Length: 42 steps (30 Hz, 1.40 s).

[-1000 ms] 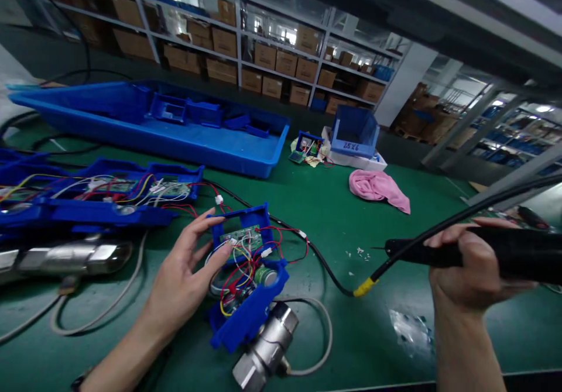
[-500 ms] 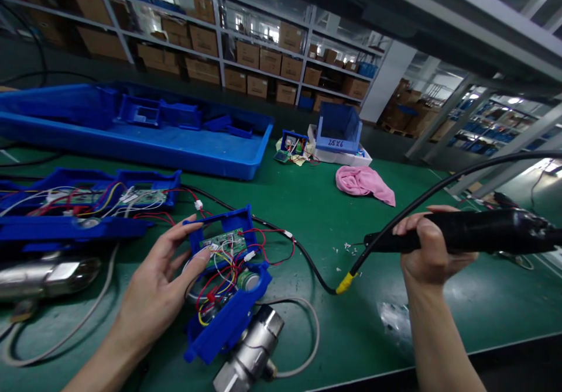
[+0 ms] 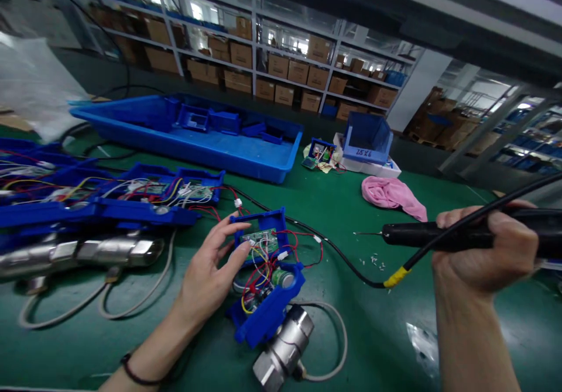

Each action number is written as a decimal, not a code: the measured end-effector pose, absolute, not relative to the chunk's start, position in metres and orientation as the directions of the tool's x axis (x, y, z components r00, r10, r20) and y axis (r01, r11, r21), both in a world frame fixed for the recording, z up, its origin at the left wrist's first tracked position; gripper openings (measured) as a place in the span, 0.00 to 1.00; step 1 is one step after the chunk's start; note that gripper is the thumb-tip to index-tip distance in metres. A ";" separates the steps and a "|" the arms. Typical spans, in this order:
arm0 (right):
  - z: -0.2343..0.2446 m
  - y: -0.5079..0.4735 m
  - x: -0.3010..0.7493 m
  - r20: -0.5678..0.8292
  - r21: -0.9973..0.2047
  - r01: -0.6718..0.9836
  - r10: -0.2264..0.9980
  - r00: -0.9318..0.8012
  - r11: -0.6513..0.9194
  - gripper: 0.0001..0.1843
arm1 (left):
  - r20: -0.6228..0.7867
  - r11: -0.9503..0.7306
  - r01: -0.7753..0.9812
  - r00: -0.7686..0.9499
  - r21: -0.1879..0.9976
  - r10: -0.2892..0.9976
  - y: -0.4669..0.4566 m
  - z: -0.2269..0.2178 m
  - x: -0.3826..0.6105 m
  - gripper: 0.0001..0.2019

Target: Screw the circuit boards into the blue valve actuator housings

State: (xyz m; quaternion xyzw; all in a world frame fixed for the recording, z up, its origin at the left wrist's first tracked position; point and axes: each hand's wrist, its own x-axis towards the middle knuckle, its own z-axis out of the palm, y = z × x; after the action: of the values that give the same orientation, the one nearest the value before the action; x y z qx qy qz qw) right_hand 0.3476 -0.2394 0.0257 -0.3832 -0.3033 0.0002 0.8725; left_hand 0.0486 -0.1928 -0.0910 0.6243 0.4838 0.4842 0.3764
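My left hand [image 3: 209, 275] rests against the left side of an open blue housing [image 3: 268, 310], fingers spread, fingertips touching its rim beside a small green circuit board [image 3: 261, 241] with red, yellow and white wires. The housing sits on a silver metal valve [image 3: 283, 345]. My right hand [image 3: 487, 251] is wrapped round a black electric screwdriver [image 3: 421, 235] held level above the mat, its thin bit pointing left, well right of the housing. A black cable with a yellow band [image 3: 396, 276] runs under it.
Several more blue housings with wiring [image 3: 144, 202] and silver valves [image 3: 109, 253] lie at the left on the green mat. A large blue tray [image 3: 219, 149] stands behind, a small blue bin [image 3: 367, 140] and a pink cloth [image 3: 393, 196] further right. Shelves of cartons fill the background.
The view has shifted, so everything sits further right in frame. My left hand stays on the housing. My right hand keeps the screwdriver level at much the same distance from it.
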 end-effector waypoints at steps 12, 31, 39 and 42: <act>0.045 -0.185 0.257 0.608 -0.581 -0.055 0.478 0.633 0.812 0.03 | 0.295 -0.300 0.275 0.060 0.914 0.954 -0.197 -0.095 0.047 0.12; 0.041 -0.199 0.215 0.541 -0.677 -0.242 0.693 0.476 0.695 0.08 | 0.302 -0.298 0.269 0.029 0.916 0.953 -0.194 -0.095 0.052 0.07; 0.041 -0.199 0.218 0.545 -0.673 -0.260 0.702 0.458 0.692 0.09 | 0.313 -0.310 0.269 0.033 0.912 0.949 -0.194 -0.097 0.051 0.07; 0.040 -0.199 0.218 0.545 -0.680 -0.263 0.712 0.443 0.685 0.08 | 0.313 -0.313 0.282 0.044 0.907 0.949 -0.194 -0.098 0.051 0.08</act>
State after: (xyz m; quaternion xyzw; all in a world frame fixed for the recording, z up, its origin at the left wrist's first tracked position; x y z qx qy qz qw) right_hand 0.2178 -0.1987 0.0400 -0.2587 -0.4334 0.3014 0.8090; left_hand 0.0513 -0.1945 -0.0977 0.6400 0.4806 0.4968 0.3355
